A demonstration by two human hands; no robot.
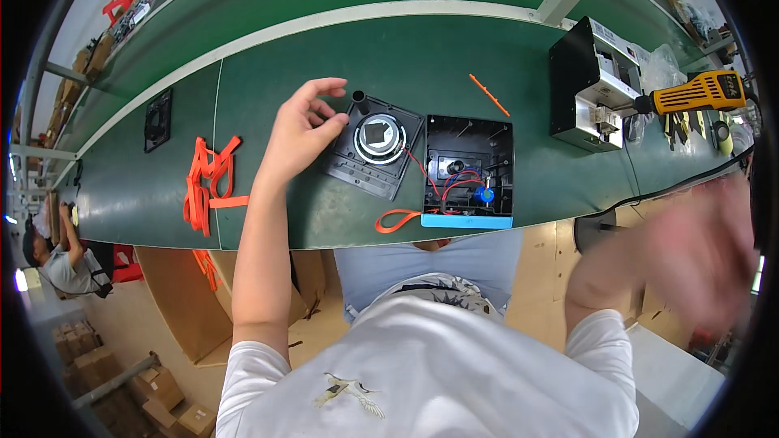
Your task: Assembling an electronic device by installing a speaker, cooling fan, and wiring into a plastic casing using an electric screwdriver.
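My left hand (304,123) is above the bench beside a black speaker panel (349,164). Its thumb and forefinger are apart, nothing shows between them, and the thumb tip comes close to the panel's upper left edge. A round silver speaker (380,139) with a dark square at its centre sits in the panel. Thin red wires run from it into an open black plastic housing (468,142) on its right. Blue and red wires and a blue part (484,195) lie inside. Motion smears my right hand (702,251), out at the far right past the bench edge; its fingers are unreadable.
Orange straps (199,186) lie at left, near a black frame (158,120). A thin orange strip (489,96) lies behind the housing. At right stand a black-and-silver machine (596,85) and a yellow-black power tool (698,93). Another person (69,264) works at far left.
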